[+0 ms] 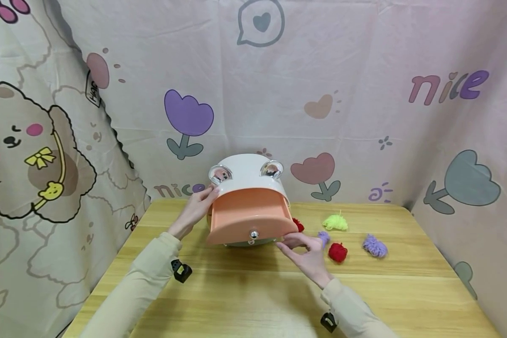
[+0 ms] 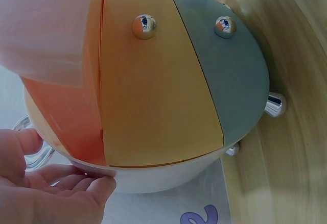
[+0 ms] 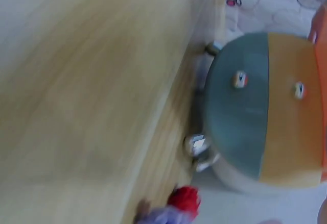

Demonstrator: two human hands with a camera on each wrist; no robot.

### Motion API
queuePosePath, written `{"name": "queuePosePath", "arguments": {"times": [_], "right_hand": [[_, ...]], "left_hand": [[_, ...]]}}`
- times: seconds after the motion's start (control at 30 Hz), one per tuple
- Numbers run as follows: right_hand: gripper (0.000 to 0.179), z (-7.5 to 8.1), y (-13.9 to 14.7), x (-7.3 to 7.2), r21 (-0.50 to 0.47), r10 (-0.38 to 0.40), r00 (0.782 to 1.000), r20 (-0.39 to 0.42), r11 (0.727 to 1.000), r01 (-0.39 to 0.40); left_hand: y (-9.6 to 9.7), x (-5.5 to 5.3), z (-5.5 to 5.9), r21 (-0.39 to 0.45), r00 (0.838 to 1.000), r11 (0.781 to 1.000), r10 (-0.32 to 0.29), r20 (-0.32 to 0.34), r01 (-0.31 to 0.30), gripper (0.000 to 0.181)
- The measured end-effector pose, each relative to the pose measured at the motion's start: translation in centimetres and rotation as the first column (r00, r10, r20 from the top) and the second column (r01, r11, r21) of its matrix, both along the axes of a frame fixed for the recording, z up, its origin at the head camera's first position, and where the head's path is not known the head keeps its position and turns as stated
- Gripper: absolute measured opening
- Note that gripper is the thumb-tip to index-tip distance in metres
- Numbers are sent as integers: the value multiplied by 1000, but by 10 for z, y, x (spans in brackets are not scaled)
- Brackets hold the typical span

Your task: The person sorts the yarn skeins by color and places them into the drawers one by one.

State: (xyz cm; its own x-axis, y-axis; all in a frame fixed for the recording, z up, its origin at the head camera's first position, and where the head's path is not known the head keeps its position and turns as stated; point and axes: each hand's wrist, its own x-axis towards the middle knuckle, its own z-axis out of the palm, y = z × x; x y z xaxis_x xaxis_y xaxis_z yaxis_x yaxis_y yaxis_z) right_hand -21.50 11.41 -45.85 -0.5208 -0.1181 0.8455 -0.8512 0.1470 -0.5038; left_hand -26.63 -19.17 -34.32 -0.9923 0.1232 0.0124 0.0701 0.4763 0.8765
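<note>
A rounded white storage box point(image 1: 247, 170) with two silver ring eyes stands on the table. Its top orange drawer point(image 1: 253, 228) is pulled out, and the visible inside looks bare. Below it are a yellow drawer point(image 2: 158, 91) and a grey-green drawer point(image 2: 225, 76), both closed, each with a silver knob. My left hand point(image 1: 195, 209) holds the box's left side, fingers bent at the white shell's rim and thumb near the ring eye. At the orange drawer's right front corner is my right hand point(image 1: 306, 257), thumb and fingers apart; whether the fingertips touch the drawer is unclear.
Right of the box lie a yellow-green yarn bundle point(image 1: 335, 221), a red yarn bundle point(image 1: 337, 252) and a purple yarn bundle point(image 1: 375, 246). Another purple bundle point(image 1: 323, 238) is partly behind my right hand, and a red one point(image 1: 298, 225) beside the box. A printed curtain point(image 1: 253, 94) hangs behind the wooden table point(image 1: 236, 300).
</note>
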Motion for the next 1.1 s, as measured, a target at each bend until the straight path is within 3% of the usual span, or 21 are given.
{"name": "queuePosePath", "arguments": {"times": [0.27, 0.47, 0.7, 0.97, 1.1], "right_hand": [[29, -14, 34, 0, -8, -73, 991, 110, 997, 74], [30, -25, 57, -1, -3, -135, 963, 235, 990, 140], [34, -33, 79, 1, -2, -168, 890, 424, 983, 186], [40, -43, 105, -3, 11, -216, 809, 547, 968, 250], [40, -44, 117, -4, 68, -269, 756, 597, 956, 286]], "left_hand": [[-1, 1, -1, 0, 1000, 1000, 1, -3, -1, 63], [-1, 1, -2, -2, 1000, 1000, 8, 1, -8, 62], [-1, 0, -2, -3, 1000, 1000, 17, 6, -17, 62], [1, 0, -2, 6, 1000, 1000, 11, -1, -11, 62], [1, 0, -1, 8, 1000, 1000, 13, 0, -13, 62]]}}
